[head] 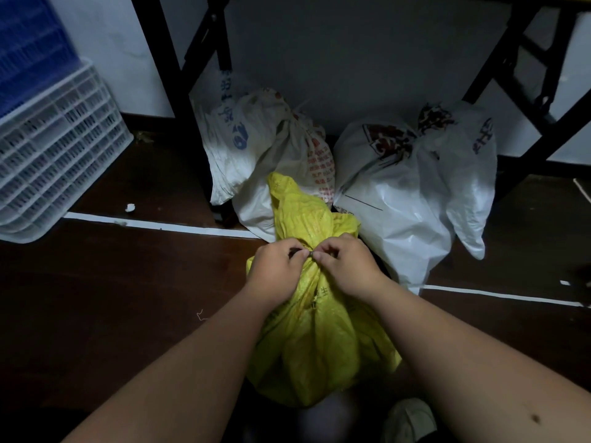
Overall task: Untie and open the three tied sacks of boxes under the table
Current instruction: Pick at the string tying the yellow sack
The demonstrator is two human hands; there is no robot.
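Note:
A yellow woven sack [315, 340] lies on the dark floor in front of me, its neck gathered and bound by a thin dark tie [306, 251]. My left hand [277, 266] and my right hand [347, 266] both pinch that tie at the neck, fingertips meeting in the middle. Behind it, under the table, stand two white sacks: one with blue and red print [256, 148] at the left, tied at its neck, and one with dark red print [412, 187] at the right, also tied.
Black table legs [179, 91] frame the sacks on the left and right [524, 75]. A white plastic crate [54, 148] with a blue crate on top stands at the far left. White tape lines [160, 225] cross the floor. My shoe [411, 420] shows at the bottom.

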